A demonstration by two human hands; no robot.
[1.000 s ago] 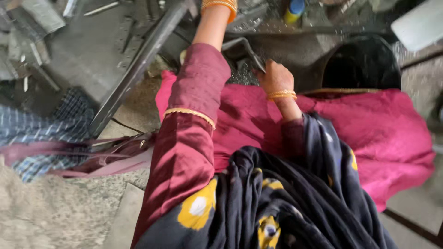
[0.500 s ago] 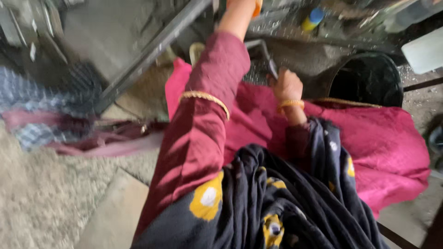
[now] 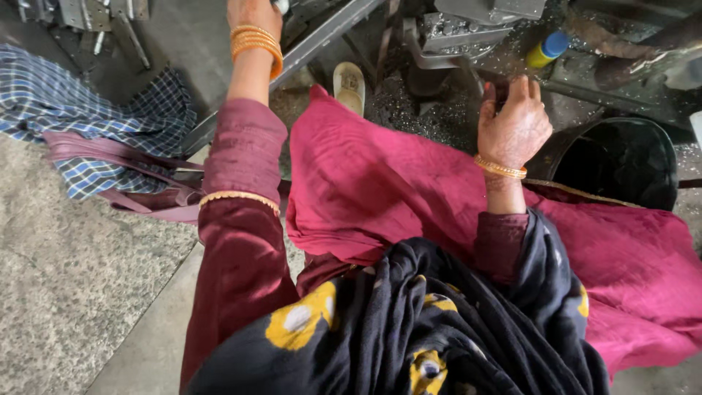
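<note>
View from above of a seated person in dark red sleeves and a black scarf with yellow flowers. The left hand (image 3: 252, 13) reaches up to the top edge and grips a grey metal lever (image 3: 322, 33); its fingers are mostly cut off, so I cannot tell how tightly they close. The right hand (image 3: 513, 124), fingers loosely curled together, rests at a metal machine part (image 3: 453, 36). A black bucket (image 3: 621, 157) stands just beside it. A blue checked cloth (image 3: 66, 110) lies on the floor at left.
</note>
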